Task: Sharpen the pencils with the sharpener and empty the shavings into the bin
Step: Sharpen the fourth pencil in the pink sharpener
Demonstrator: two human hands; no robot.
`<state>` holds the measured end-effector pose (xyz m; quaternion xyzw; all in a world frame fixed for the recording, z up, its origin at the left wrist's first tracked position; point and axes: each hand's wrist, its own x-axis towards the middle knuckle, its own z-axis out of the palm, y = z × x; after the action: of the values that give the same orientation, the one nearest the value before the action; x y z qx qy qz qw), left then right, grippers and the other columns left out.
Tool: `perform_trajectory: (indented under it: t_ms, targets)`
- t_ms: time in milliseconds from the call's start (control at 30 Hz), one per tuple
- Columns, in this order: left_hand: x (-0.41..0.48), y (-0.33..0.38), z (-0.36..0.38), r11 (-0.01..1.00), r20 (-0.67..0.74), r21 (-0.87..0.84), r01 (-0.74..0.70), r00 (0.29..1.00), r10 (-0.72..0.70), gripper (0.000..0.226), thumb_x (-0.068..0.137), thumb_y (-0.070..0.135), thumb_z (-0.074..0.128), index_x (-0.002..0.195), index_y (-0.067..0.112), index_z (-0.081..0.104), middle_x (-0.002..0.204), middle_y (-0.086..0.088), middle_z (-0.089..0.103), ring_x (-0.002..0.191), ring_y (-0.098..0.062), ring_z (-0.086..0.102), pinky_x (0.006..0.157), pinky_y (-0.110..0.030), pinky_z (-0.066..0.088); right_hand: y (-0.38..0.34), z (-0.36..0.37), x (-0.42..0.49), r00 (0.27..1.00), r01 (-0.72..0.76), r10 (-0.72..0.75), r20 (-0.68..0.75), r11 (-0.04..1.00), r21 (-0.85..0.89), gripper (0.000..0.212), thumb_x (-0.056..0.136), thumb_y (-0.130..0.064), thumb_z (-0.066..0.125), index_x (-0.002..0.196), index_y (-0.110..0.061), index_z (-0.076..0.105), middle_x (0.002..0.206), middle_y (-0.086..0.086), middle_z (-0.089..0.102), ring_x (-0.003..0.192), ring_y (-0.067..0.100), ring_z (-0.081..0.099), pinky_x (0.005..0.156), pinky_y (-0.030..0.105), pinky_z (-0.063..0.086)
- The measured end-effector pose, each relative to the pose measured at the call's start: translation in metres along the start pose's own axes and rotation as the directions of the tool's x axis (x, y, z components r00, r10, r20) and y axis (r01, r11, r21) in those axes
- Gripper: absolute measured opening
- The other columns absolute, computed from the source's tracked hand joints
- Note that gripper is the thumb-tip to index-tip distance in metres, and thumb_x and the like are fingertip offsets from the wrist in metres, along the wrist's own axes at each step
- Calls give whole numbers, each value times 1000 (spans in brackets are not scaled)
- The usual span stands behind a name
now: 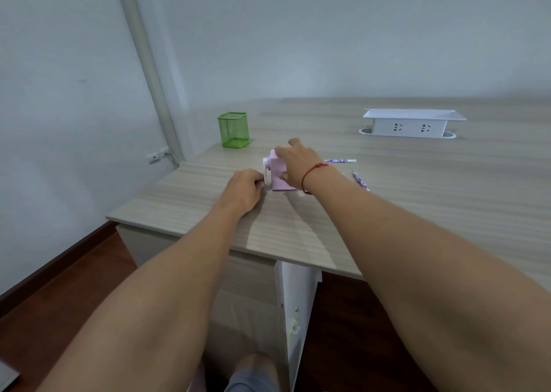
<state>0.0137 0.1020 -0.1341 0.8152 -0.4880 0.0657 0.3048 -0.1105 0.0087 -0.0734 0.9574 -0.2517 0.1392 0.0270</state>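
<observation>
A pink crank sharpener (278, 179) stands on the wooden desk (387, 207). My right hand (298, 165) lies over its top and grips the body, thumb on the near side. My left hand (246, 187) pinches the white crank handle (265, 172) on the sharpener's left side. A purple patterned pencil (341, 161) sticks out from behind my right hand, pointing right. A second purple pencil (360, 180) lies loose on the desk just right of my right wrist.
A green mesh pen holder (233, 129) stands at the desk's back left corner. A white socket box (413, 122) sits at the back right. The desk's near edge runs diagonally under my forearms, with dark floor below.
</observation>
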Motion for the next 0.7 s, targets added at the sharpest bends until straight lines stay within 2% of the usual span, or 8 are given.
perform_trajectory:
  t_ms: [67,100,233,267,333,433,567,700]
  targets:
    - [-1,-4,0,999,9,42,-30,1000,30,21,87,8,50,79,4,69,81,-15,70,76,-32,61,71,-40,51,-1,7,2,1000,24,-24,2,1000,1,57,92,-18,57,143,-13,33,155,15,20,122,36,53,98,39,43]
    - [-1,-6,-1,998,14,57,-40,999,39,22,88,11,50,81,6,70,83,-14,71,78,-31,62,72,-41,52,-3,12,3,1000,28,-28,-12,1000,-8,56,93,-18,55,144,-12,32,155,13,22,125,33,50,99,40,42]
    - [-1,-6,-3,993,28,100,-62,998,59,22,89,16,52,84,10,72,88,-12,71,82,-32,63,73,-42,52,-8,28,11,992,-32,16,-124,991,-128,45,91,-21,53,133,-14,41,137,5,47,118,31,56,109,54,27]
    - [0,-6,-3,993,25,104,-62,998,60,22,90,16,52,85,10,72,89,-12,71,83,-32,63,73,-42,52,-7,29,13,992,-26,8,-125,990,-138,44,91,-22,54,132,-13,42,135,6,48,116,32,58,107,53,31]
    - [1,-7,-3,991,19,108,-73,997,71,22,90,17,52,87,10,73,90,-12,72,84,-32,63,73,-42,52,-5,35,17,992,3,-19,-123,992,-128,45,89,-20,58,130,-12,43,132,8,49,111,32,58,92,45,43]
    - [2,-8,-1,990,11,114,-88,996,87,23,91,16,51,88,10,73,89,-13,72,83,-32,63,72,-42,52,-4,48,19,968,6,-29,-251,996,-92,49,74,-15,70,120,-9,54,122,11,56,99,32,62,75,38,48]
    - [5,-9,-2,985,28,138,-100,995,97,23,92,17,50,90,9,72,93,-14,71,86,-34,62,73,-43,51,-4,52,19,977,22,-23,-211,1000,-10,43,85,-7,50,128,-9,47,134,11,47,110,34,55,84,39,41]
    - [13,-15,-3,971,103,212,-109,991,89,30,95,25,45,88,7,67,92,-17,68,87,-36,61,71,-41,49,-5,53,21,977,7,-6,-214,1000,5,45,87,-9,50,132,-11,44,137,8,45,113,32,55,86,38,40]
